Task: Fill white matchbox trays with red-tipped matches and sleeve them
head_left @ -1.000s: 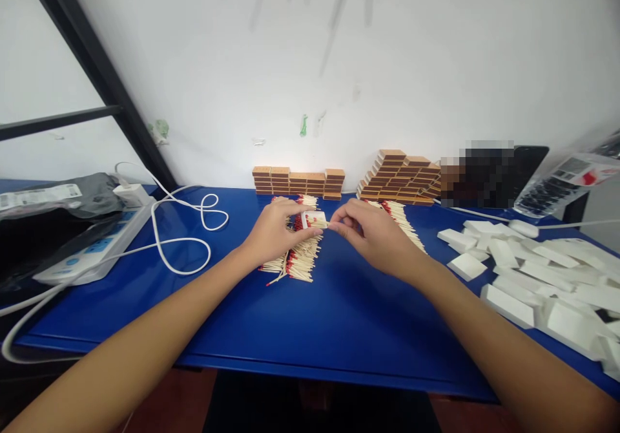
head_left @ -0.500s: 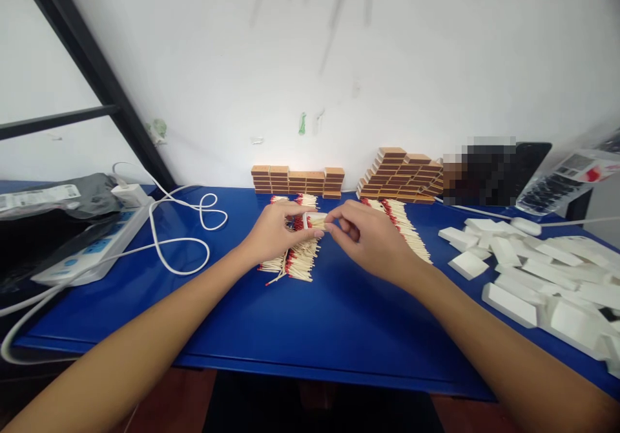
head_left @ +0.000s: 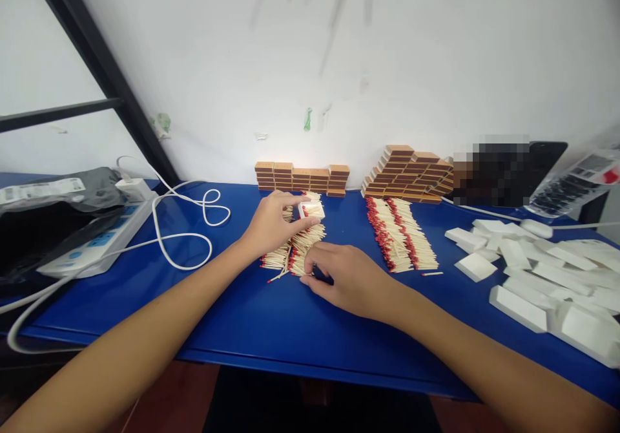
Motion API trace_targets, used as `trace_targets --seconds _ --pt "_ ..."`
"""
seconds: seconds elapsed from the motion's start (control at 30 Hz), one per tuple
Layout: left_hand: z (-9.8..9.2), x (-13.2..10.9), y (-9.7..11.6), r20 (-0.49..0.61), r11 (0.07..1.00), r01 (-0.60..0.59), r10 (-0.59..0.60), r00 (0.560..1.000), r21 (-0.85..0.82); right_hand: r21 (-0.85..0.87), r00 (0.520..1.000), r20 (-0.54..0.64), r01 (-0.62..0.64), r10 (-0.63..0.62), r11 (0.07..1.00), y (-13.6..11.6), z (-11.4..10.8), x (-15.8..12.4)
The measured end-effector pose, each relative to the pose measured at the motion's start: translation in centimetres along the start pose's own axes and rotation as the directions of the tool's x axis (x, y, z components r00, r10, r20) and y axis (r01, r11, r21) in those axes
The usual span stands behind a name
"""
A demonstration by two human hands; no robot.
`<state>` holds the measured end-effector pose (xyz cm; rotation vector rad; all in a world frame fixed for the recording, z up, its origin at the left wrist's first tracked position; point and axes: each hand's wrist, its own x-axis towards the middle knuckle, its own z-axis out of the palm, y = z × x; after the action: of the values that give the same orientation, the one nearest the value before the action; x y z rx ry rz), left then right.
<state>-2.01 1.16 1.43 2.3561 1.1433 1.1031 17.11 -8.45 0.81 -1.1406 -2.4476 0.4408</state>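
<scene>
My left hand [head_left: 271, 225] is closed round a small white matchbox tray [head_left: 303, 211], thumb on the near side and fingers on the far side. Several red-tipped matches [head_left: 314, 211] lie in the tray. Under and in front of it, a pile of loose matches [head_left: 276, 257] covers the blue table. At the pile's near right edge is my right hand [head_left: 351, 281], empty, its fingers curled and the thumb apart from the forefinger. Those fingertips reach the matches; whether they touch one is hard to make out.
Further right lies another row of matches [head_left: 402, 236]. Brown matchboxes stand stacked by the wall in a low stack [head_left: 300, 179] and a taller one [head_left: 407, 171]. White empty trays [head_left: 542, 271] are heaped at right. A white cable [head_left: 157, 226] and power strip [head_left: 104, 239] lie left.
My right hand has left the tray and moved down and toward me, to the near edge of the match pile. The left hand keeps hold of the tray. The view has shifted slightly.
</scene>
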Motion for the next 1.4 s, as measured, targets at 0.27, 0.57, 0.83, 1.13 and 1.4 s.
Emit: trace_targets --seconds 0.27,0.57,0.83,1.13,1.4 --pt "-0.2 0.1 0.2 0.001 0.999 0.008 -0.008 1.000 0.033 0.015 0.996 0.070 -0.055 0.054 0.998 0.2 -0.5 0.3" --pt "0.0 0.0 -0.4 0.009 0.999 -0.040 0.040 0.999 0.020 0.032 0.991 0.116 -0.072 0.068 0.997 1.2 -1.4 0.2" --pt "0.1 0.1 -0.4 0.052 0.994 -0.103 0.100 0.994 0.046 -0.011 0.998 0.044 -0.050 0.050 0.999 2.3 -2.9 -0.1" --pt "0.0 -0.1 0.2 0.091 0.992 -0.128 0.126 0.988 0.022 -0.050 0.983 -0.155 -0.106 0.097 0.993 4.7 -4.3 0.4" --pt "0.2 -0.3 0.9 0.196 0.969 -0.189 0.219 0.956 -0.162 -0.117 0.968 -0.248 -0.070 0.039 0.991 5.2 -3.7 0.6"
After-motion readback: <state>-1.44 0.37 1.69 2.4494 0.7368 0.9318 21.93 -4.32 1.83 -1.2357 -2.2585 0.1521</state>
